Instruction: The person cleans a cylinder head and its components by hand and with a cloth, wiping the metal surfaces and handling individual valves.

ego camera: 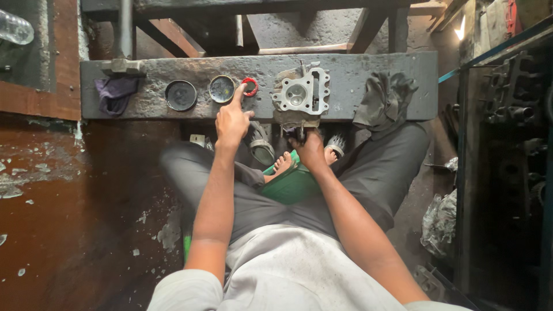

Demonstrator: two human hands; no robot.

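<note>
Left hand [232,120] reaching, index fingertip touching red ring [249,87] on the grey surface [380,63], grip loose and empty. Right hand [310,148] clasping cylinder head [300,93] from below. Best to pinch ring by its edge.

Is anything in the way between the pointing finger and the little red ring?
No. The left hand has its forefinger stretched right up to the red ring on the grey beam, with nothing between them. The two round tins lie off to the side. The right hand is below the metal engine part.
</note>
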